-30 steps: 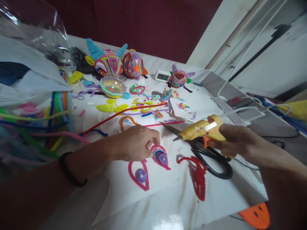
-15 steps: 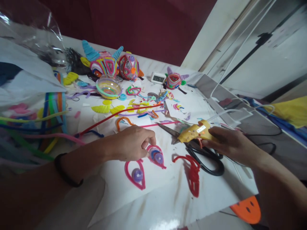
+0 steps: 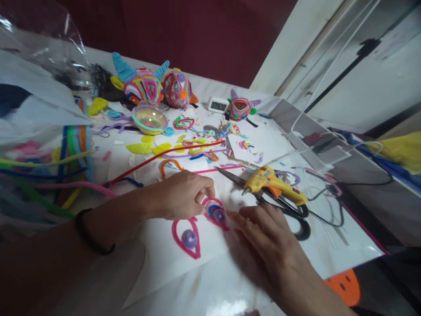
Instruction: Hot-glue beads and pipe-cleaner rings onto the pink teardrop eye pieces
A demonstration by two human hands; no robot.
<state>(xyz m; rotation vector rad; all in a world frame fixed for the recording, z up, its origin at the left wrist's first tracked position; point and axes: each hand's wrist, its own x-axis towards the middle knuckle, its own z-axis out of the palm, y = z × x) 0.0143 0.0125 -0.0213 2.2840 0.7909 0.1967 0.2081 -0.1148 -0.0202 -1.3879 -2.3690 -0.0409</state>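
A teardrop eye of pink pipe cleaner, with blue coils and a purple bead inside, lies on white paper. My left hand is curled, with its fingertips closed on the eye's left edge. Fingers stretched out, my right hand reaches the right side of the same eye and holds nothing visible; some fingertips are hard to make out. A second pink eye with a purple bead lies just below. The yellow glue gun rests on the black-handled scissors, beyond my right hand.
Decorated pipe-cleaner balls, a clear bowl and a small digital timer stand at the back. Loose pipe cleaners and yellow leaf shapes litter the middle. A cable runs at the right.
My right hand has let go of the glue gun, now lying on the scissors, and has moved down and left to the eye. My left hand stays nearly still.
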